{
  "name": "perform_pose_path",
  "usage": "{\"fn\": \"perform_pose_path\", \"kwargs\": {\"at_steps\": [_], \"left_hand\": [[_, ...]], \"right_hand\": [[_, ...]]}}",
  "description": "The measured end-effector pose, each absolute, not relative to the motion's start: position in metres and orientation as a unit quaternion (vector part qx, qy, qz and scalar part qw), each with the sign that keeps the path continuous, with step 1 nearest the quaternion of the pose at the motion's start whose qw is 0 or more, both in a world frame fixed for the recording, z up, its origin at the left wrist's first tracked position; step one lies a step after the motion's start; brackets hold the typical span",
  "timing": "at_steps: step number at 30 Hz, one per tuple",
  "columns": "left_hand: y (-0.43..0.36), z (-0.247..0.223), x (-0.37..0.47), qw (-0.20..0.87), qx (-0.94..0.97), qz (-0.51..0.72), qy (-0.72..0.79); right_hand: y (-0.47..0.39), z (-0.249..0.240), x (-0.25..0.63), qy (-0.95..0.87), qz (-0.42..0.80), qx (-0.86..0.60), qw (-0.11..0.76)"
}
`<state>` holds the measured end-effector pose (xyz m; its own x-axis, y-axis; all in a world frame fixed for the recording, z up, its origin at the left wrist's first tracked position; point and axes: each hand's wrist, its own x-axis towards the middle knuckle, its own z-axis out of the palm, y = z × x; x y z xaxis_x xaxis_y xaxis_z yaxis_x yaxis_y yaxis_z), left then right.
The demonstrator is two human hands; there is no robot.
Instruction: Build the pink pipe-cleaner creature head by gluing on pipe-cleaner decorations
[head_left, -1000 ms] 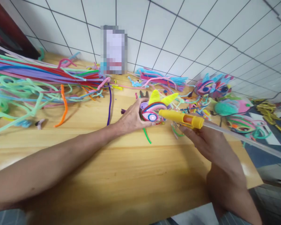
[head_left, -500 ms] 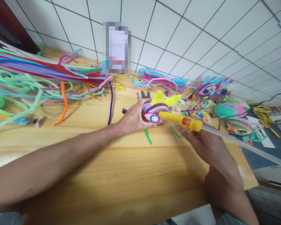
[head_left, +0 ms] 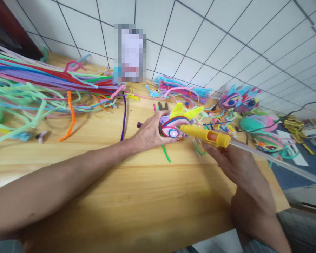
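My left hand [head_left: 152,130] is closed around a small pipe-cleaner animal head [head_left: 171,127], with yellow ears on top and a round white-and-blue eye facing me. In my right hand [head_left: 230,154] is a yellow hot glue gun [head_left: 206,134], a clear glue stick [head_left: 276,161] jutting far out of its back end. The gun's tip reaches the right side of the head, beside the eye; whether it touches cannot be made out. Below the head, a green pipe cleaner [head_left: 166,154] points down over the wooden table [head_left: 137,196].
A big heap of coloured pipe cleaners [head_left: 50,80] covers the table's left. Another bundle [head_left: 184,89] lies at the back by the tiled wall. Finished-looking fuzzy heads [head_left: 238,100] stand at the right, near a black cord [head_left: 287,117]. A blurred-out upright object [head_left: 131,52] leans on the wall.
The glue gun and my right hand have shifted very slightly to the right. My left hand keeps its hold on the pipe-cleaner head.
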<state>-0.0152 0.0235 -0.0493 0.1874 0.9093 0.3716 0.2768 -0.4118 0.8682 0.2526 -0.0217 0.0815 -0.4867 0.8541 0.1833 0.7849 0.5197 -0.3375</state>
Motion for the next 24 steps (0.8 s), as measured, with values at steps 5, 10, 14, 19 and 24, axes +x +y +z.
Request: {"fn": "perform_pose_path", "kwargs": {"at_steps": [5,10,14,19,24], "left_hand": [[0.0244,-0.0508,-0.0141,0.338,0.688,0.483,0.424],[0.0240,-0.0497,-0.0150,0.338,0.691,0.480,0.422],[0.0241,-0.0489,-0.0154,0.338,0.694,0.474,0.423],[0.0252,-0.0509,-0.0142,0.341,0.689,0.475,0.429],[0.0253,-0.0513,-0.0138,0.352,0.684,0.470,0.433]], "right_hand": [[-0.0217,0.0783,0.2526,-0.862,0.103,-0.467,0.168],[-0.0218,0.0793,0.2520,-0.862,0.099,-0.471,0.162],[-0.0215,0.0809,0.2532,-0.861,0.095,-0.471,0.167],[-0.0214,0.0795,0.2536,-0.861,0.104,-0.469,0.166],[-0.0216,0.0797,0.2541,-0.860,0.094,-0.475,0.164]]}}
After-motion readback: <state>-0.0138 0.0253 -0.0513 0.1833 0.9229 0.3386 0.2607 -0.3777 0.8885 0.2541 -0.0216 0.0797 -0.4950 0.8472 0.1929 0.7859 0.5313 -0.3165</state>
